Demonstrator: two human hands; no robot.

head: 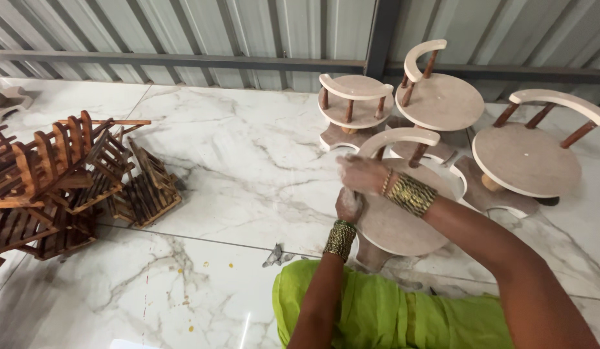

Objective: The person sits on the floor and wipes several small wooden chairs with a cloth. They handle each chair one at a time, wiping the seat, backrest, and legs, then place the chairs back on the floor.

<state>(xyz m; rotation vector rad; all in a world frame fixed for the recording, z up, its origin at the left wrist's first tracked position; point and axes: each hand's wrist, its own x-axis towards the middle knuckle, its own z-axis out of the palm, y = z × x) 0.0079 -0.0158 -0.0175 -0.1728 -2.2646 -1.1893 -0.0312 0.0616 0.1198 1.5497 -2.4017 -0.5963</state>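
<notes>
A small round wooden stool [403, 226] with a curved pale backrest on brown spindles stands on the marble floor right in front of me. My right hand [362, 173], with gold-green bangles at the wrist, lies over the stool's left rim, fingers curled. Just below it my left hand [348, 205] is closed against the same rim. Both hands look dusty, and whether something small lies under them is hidden. My green garment [377, 310] fills the bottom of the view.
Three similar round stools [442, 103] stand behind and to the right, near a corrugated metal wall [261, 32]. A heap of dark slatted wooden racks [67, 181] lies at the left. A small scrap [273, 256] rests on the floor.
</notes>
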